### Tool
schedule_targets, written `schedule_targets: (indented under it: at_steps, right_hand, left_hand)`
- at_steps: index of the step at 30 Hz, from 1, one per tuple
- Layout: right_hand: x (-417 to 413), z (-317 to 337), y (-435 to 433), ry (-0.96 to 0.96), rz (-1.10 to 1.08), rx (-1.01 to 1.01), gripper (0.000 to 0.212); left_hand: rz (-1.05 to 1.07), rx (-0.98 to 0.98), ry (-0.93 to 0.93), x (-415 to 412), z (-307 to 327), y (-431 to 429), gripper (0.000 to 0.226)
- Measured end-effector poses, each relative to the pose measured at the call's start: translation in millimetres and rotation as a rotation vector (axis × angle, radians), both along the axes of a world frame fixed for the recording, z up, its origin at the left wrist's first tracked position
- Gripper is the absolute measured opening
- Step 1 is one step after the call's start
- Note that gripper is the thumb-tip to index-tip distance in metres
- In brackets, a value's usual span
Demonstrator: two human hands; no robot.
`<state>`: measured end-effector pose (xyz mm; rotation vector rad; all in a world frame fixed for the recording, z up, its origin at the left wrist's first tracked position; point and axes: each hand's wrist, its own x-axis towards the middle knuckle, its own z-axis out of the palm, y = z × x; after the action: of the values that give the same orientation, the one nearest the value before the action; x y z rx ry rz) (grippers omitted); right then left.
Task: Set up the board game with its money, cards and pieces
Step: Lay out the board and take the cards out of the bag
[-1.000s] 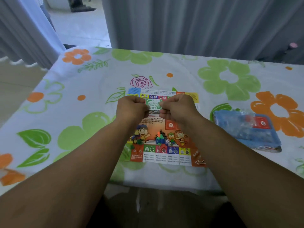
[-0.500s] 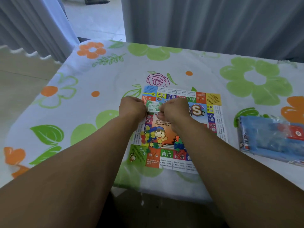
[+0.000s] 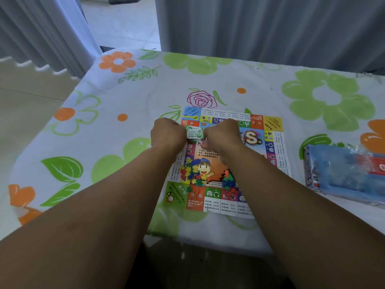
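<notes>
The game board [image 3: 208, 157] already lies unfolded and flat near the front edge of the table, so that step looks done. The blue plastic packet [image 3: 343, 174] well off to its right seems to hold more of the set, though its contents are too blurred to tell. Both hands are over the far left part of the board. The left hand [image 3: 167, 135] and the right hand [image 3: 221, 136] each have their fingers curled round one end of a small wad of green play money [image 3: 194, 132], held between them just above the board. I judge the notes are being separated or counted out, with none dealt yet. Two small heaps of coloured plastic pieces [image 3: 192, 172] sit unsorted on the board's centre picture. No cards are visible, so money, cards and pieces all appear left to do. A white tablecloth [image 3: 145, 97] printed with green and orange flowers covers the table. Grey curtains [image 3: 270, 26] hang behind it, and pale floor tiles [image 3: 120, 19] show through a gap.
</notes>
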<state>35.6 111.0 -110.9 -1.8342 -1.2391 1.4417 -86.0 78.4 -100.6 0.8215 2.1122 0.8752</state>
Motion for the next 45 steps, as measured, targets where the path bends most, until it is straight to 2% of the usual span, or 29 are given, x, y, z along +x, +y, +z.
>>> schedule_targets:
  at_steps: [3,7,10,14,17,21,23,28,30,31,33,37,42,45]
  right_hand:
    - [4.7,7.6,-0.9,0.033,-0.038,-0.006,0.017]
    - [20.4,17.1,-2.6,-0.022,-0.055,0.026,0.009]
    - [42.9,21.1,-4.0,-0.064,-0.040,0.071,0.006]
    - [79.9,33.7,-7.5,-0.112,-0.055,0.113,0.006]
    - [109.9,46.2,-11.6,-0.122,-0.057,0.139,0.007]
    - [146.6,58.6,-14.9,-0.122,-0.108,0.183,0.021]
    - [164.7,63.6,-16.5,-0.119,-0.131,0.196,0.020]
    - [208.5,71.7,-18.1,-0.192,-0.209,0.238,0.012]
    - [228.9,71.5,-17.3,-0.231,-0.254,0.257,0.002]
    - [241.9,70.0,-17.2,-0.270,-0.279,0.274,0.005]
    - [265.6,66.4,-17.3,-0.378,-0.303,0.312,0.023]
    - [307.5,58.9,-22.8,-0.491,-0.307,0.304,0.028]
    - [339.5,43.6,-32.5,-0.508,-0.335,0.185,0.006]
    - [348.3,35.6,-34.6,-0.497,-0.331,0.164,0.005]
  left_hand:
    - [0.008,0.006,0.008,-2.0,1.3,-1.0,0.023]
    - [0.011,0.060,0.004,3.7,5.6,1.3,0.014]
    - [0.025,0.140,-0.068,20.0,9.6,9.0,0.019]
    - [0.007,0.219,-0.161,56.5,11.1,18.4,0.013]
    - [-0.053,0.255,-0.197,88.8,14.3,21.9,0.012]
    - [-0.124,0.276,-0.294,129.8,23.7,22.4,0.012]
    - [-0.152,0.265,-0.352,150.0,26.4,23.8,0.016]
    - [-0.327,0.240,-0.327,195.0,32.5,16.4,0.014]
    - [-0.435,0.254,-0.281,213.4,33.8,9.9,0.018]
    - [-0.512,0.256,-0.215,224.0,33.7,6.9,0.022]
    - [-0.684,0.275,-0.032,241.5,33.2,-0.1,0.031]
    - [-0.916,0.345,0.203,268.9,24.2,-8.3,0.035]
    - [-1.064,0.452,0.330,293.3,12.4,-7.4,0.043]
    - [-1.175,0.475,0.390,306.1,10.6,-7.7,0.052]
